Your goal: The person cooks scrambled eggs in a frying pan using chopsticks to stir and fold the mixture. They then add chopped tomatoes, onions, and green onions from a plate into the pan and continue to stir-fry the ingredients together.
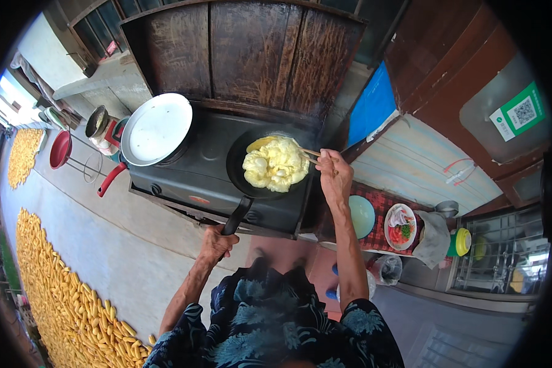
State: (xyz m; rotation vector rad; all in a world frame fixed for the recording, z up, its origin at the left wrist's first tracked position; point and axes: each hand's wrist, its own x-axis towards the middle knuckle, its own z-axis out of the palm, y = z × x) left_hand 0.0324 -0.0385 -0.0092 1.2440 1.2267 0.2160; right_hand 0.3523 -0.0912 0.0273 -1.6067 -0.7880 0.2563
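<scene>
My left hand [216,243] is wrapped round the black handle [237,216] of a frying pan [234,164]. The pan rests on the right side of a dark two-burner gas stove [211,138]. Fluffy yellow egg [277,163] fills much of it, with a thinner yellow edge at the upper left. My right hand [335,174] grips a pair of wooden chopsticks [310,152] at the pan's right side. Their tips reach the egg, and the exact contact is partly hidden.
A second pan with a white inside [157,130] and red handle covers the left burner. At right, a red-patterned cloth [374,211] bears a pale green bowl [361,216] and a bowl of cut vegetables [400,227]. Corn cobs [73,294] lie spread at lower left.
</scene>
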